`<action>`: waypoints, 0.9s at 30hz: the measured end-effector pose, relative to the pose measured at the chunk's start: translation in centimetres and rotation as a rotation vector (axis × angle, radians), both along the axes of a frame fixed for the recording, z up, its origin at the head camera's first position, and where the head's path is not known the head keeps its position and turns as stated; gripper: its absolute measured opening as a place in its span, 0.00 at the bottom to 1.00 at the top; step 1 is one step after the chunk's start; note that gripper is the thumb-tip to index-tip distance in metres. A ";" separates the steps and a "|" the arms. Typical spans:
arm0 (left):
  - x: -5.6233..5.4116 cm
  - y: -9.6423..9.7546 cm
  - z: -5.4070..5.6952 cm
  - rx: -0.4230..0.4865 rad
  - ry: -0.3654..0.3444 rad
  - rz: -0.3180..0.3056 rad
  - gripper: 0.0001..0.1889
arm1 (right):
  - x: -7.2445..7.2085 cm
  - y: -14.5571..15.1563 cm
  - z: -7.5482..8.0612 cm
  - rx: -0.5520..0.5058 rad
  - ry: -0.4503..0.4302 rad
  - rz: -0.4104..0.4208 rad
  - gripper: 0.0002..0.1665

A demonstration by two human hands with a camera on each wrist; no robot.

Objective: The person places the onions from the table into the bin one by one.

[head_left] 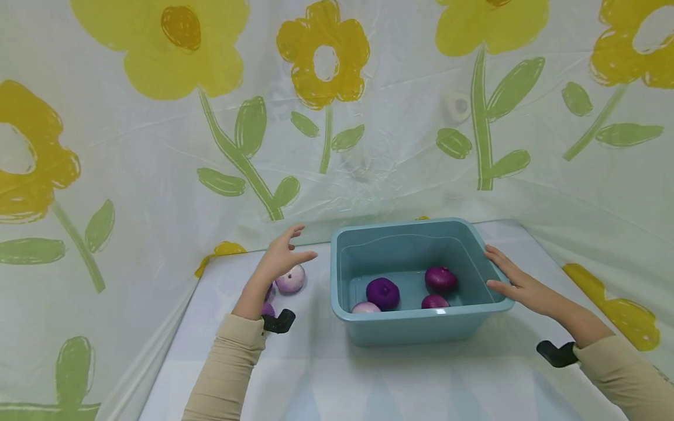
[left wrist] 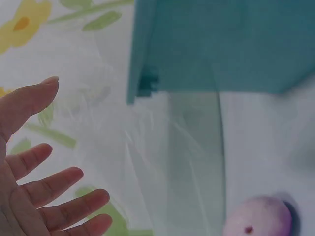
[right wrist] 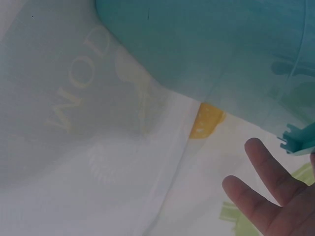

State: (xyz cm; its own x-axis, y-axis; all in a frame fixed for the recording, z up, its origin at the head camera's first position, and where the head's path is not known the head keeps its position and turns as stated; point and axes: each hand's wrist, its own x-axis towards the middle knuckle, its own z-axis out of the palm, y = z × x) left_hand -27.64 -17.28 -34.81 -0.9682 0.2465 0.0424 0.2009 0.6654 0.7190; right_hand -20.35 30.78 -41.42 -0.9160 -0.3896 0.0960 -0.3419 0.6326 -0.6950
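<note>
A teal plastic bin (head_left: 411, 327) stands on the table. Inside lie a glossy purple onion (head_left: 441, 279), another purple onion (head_left: 434, 301) partly behind the front wall, a matte dark purple ball-like thing (head_left: 383, 293) and a pale pinkish one (head_left: 365, 307). My right hand (head_left: 529, 289) rests against the bin's right rim, fingers spread; the right wrist view shows its fingers (right wrist: 251, 199) by the rim. Left of the bin, my left hand (head_left: 279, 257) is raised with fingers apart, holding nothing. Below it sits a pale purple-white onion (head_left: 291, 280), also visible as an onion (left wrist: 260, 217) in the left wrist view.
More purple round things (head_left: 268, 309) lie on the table, mostly hidden behind my left wrist. A white cloth (head_left: 363, 193) printed with yellow flowers hangs behind and around the table (head_left: 316, 374).
</note>
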 end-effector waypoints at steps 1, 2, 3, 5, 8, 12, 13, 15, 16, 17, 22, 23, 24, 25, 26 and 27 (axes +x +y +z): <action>0.0 -0.6 -0.4 -0.005 -0.001 0.013 0.39 | 0.0 0.0 0.0 0.002 0.001 -0.001 0.41; 0.1 -1.1 -0.7 -0.009 -0.009 0.027 0.39 | 0.0 0.0 0.0 0.003 0.001 -0.001 0.41; 0.1 -1.6 -1.1 -0.012 -0.014 0.037 0.39 | 0.0 0.0 0.0 0.004 0.002 -0.001 0.41; 0.1 -2.5 -1.9 -0.007 -0.035 0.059 0.39 | 0.0 0.1 -0.1 0.007 0.002 -0.003 0.41; 0.0 -3.5 -3.3 0.020 -0.061 0.093 0.40 | 0.0 0.1 -0.2 0.008 0.000 -0.006 0.41; -0.4 -4.1 -5.4 0.046 -0.024 0.133 0.42 | 0.0 0.1 -0.1 0.005 -0.001 -0.007 0.42; -0.5 -4.1 -6.0 0.054 -0.019 0.145 0.42 | 0.1 0.1 0.0 0.001 -0.002 -0.007 0.42; -1.0 -4.1 -7.1 0.077 -0.013 0.173 0.42 | 0.0 0.1 0.0 -0.001 -0.004 -0.006 0.42; -1.2 -4.0 -7.7 0.094 -0.009 0.191 0.42 | 0.0 0.1 0.1 -0.005 -0.005 -0.003 0.42; -1.6 -4.0 -8.3 0.115 -0.020 0.205 0.42 | 0.0 0.1 0.1 -0.006 -0.006 -0.003 0.42; -2.4 -3.5 -11.0 0.242 0.029 0.291 0.42 | 0.0 -0.1 0.2 0.004 -0.006 -0.008 0.41; -2.5 -3.4 -11.5 0.259 0.041 0.301 0.41 | 0.0 -0.1 0.2 0.010 -0.005 -0.009 0.41; -2.5 -3.3 -11.9 0.279 0.045 0.311 0.41 | 0.0 -0.1 0.2 0.013 -0.003 -0.009 0.41; -2.6 -3.1 -12.3 0.285 0.051 0.318 0.41 | 0.0 -0.1 0.2 0.016 -0.002 -0.009 0.41; -2.6 -3.0 -12.6 0.273 0.063 0.323 0.41 | 0.0 -0.1 0.2 0.018 0.000 -0.009 0.41; -2.7 -2.8 -12.9 0.254 0.072 0.328 0.41 | 0.0 -0.1 0.2 0.018 0.001 -0.009 0.41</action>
State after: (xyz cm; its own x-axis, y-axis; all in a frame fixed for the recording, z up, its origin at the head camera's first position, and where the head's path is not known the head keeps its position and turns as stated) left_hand -30.31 -20.12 -47.73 -0.9859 -0.1013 0.1329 0.0641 0.5055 0.8604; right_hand -20.34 30.69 -41.18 -0.9192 -0.3834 0.0896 -0.3368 0.6478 -0.6833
